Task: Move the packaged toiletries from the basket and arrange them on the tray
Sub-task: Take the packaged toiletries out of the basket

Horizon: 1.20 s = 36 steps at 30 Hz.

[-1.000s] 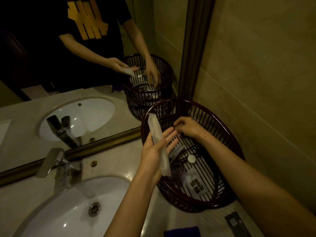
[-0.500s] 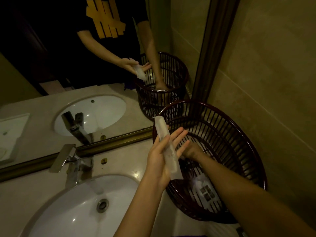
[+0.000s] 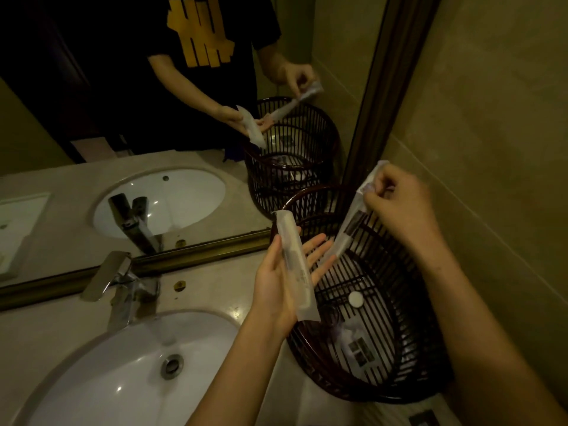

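Head view: hands over basket [image 3: 368, 393].
Left hand [image 3: 276, 290], fingers straight, carries long packet [image 3: 296, 269]; right hand [image 3: 399, 207] pinches second packet [image 3: 352, 226] by its top.

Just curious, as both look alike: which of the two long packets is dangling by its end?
The right-hand packet, pinched at its top by the right hand, hanging over the basket; the other packet lies along the left hand.
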Each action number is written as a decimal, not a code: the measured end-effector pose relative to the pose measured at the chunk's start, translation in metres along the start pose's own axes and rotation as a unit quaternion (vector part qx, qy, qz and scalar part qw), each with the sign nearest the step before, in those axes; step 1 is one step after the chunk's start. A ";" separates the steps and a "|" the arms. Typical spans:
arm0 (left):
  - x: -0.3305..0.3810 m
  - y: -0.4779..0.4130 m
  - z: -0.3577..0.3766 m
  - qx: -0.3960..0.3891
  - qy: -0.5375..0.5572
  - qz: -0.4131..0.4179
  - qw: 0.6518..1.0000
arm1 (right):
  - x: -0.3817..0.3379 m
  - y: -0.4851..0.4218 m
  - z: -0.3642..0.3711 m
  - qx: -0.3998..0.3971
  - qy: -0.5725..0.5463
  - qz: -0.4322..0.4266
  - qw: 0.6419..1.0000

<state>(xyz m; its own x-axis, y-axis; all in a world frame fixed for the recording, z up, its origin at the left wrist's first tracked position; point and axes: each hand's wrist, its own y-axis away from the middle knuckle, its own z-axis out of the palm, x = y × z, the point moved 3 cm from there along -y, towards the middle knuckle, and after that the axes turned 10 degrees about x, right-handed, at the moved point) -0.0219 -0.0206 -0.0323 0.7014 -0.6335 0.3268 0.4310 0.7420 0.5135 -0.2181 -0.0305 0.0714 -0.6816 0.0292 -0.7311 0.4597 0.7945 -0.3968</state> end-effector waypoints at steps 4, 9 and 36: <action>0.001 -0.001 0.000 0.001 -0.044 0.021 0.999 | -0.035 0.010 -0.009 0.013 0.036 -0.072 0.997; 0.000 -0.001 -0.001 0.011 -0.058 -0.001 0.998 | -0.056 0.001 -0.019 -0.016 -0.018 -0.045 0.999; -0.006 0.001 0.003 -0.030 -0.062 0.049 0.996 | 0.135 0.104 0.102 -0.636 0.381 0.208 0.638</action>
<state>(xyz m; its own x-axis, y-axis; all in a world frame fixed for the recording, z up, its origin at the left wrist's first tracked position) -0.0274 -0.0173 -0.0312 0.6676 -0.5770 0.4706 0.3998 0.8110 0.4272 -0.2040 -0.0062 -0.1253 -0.9526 0.3003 0.0482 0.1882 0.4573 0.8692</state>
